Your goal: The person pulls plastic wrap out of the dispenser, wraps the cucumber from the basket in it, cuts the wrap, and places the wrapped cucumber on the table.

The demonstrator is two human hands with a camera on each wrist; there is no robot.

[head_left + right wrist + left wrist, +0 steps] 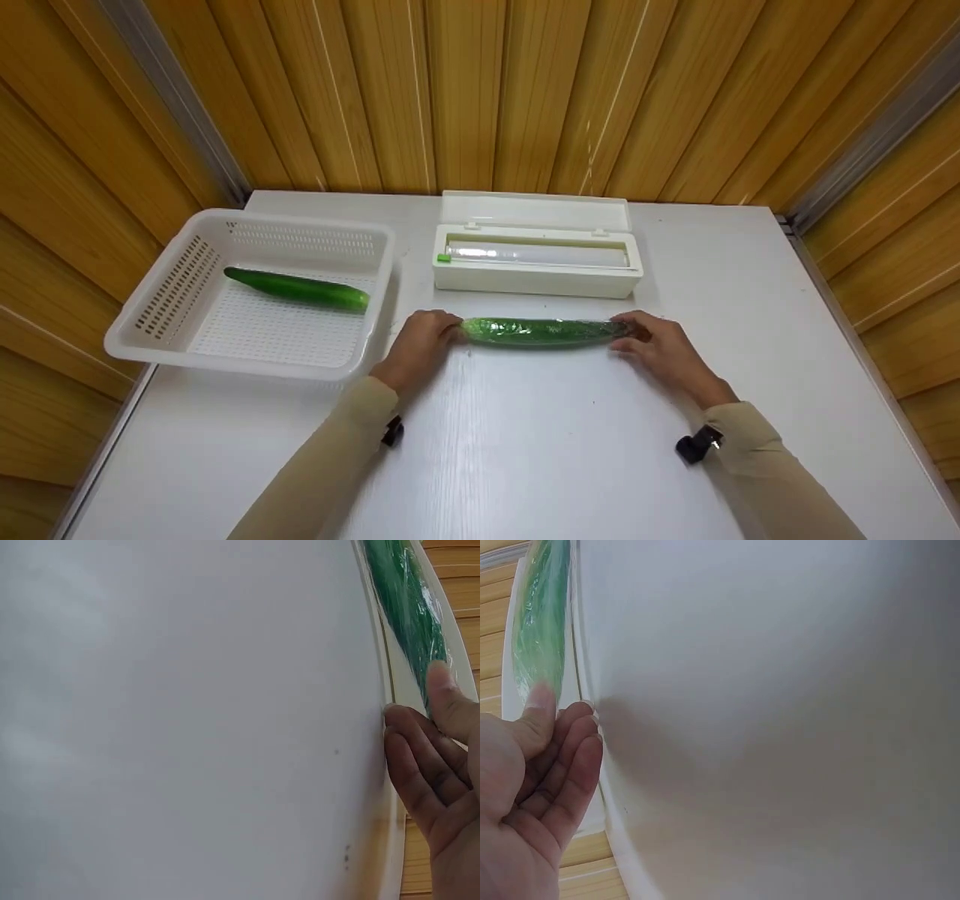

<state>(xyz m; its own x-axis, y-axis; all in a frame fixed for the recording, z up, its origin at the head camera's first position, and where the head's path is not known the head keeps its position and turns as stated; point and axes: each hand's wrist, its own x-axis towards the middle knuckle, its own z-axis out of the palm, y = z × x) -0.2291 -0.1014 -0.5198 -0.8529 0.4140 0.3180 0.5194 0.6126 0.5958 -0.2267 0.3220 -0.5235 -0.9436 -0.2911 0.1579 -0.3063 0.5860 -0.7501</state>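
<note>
— While the white table (570, 450) carries everything, what sits on it?

— At the left, a white perforated basket (161, 304) with a bare cucumber (300, 288) inside; at the back, an open cling-film dispenser box (537, 259) with the roll showing. Just in front of the box lies the wrapped cucumber (541, 331), flat on the table, lengthwise between the hands.

— And the hands?

— The left hand (420, 343) pinches the left end, thumb (538, 709) against the film and the other fingers lightly bent behind it. The right hand (660, 346) does the same at the right end, thumb (448, 694) pressed to the wrap, fingers loosely bent beside it.

— What could go wrong?

— As I judge it, the film ends look only gathered, not sealed. If the thumbs slacken, the wrap may spring loose. Pulling outward too hard could tear the thin film. The cucumber is round, so an uneven push might roll it against the box.
</note>
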